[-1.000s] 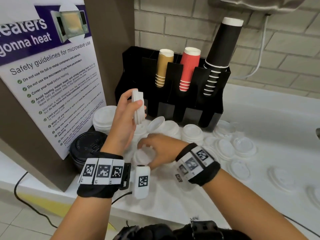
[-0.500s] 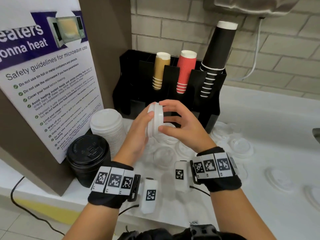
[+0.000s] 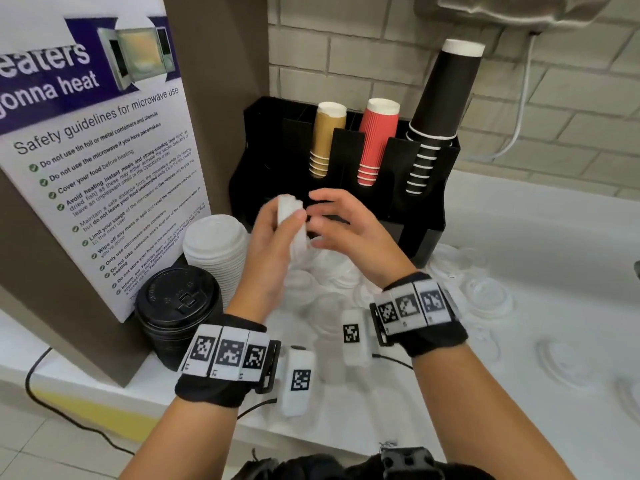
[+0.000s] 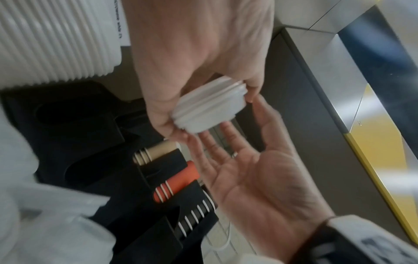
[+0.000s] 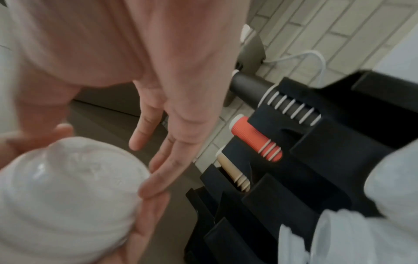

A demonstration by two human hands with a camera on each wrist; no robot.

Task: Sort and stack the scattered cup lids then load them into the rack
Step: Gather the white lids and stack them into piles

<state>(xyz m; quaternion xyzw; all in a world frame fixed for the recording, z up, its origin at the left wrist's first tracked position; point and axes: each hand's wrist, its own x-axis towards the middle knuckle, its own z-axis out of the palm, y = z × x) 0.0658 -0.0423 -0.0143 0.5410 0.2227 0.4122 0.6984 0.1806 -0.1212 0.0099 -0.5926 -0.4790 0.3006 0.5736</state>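
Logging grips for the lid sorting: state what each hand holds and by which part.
Left hand grips a small stack of white plastic cup lids by its rim edges. Right hand is open, holding nothing.

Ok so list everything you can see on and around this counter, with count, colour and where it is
small lid stack: one, white, held in the air before the rack
rack: one, black, against the brick wall
cup stacks: three, tan, red, black, upside down in the rack slots
tall lid stack: one, white, left of the rack
black lid stack: one, beside the poster
loose lids: many, clear or white, scattered on the white counter
microwave poster: one, white and purple, far left
left hand: grips the small lid stack
right hand: fingers straight, beside the stack
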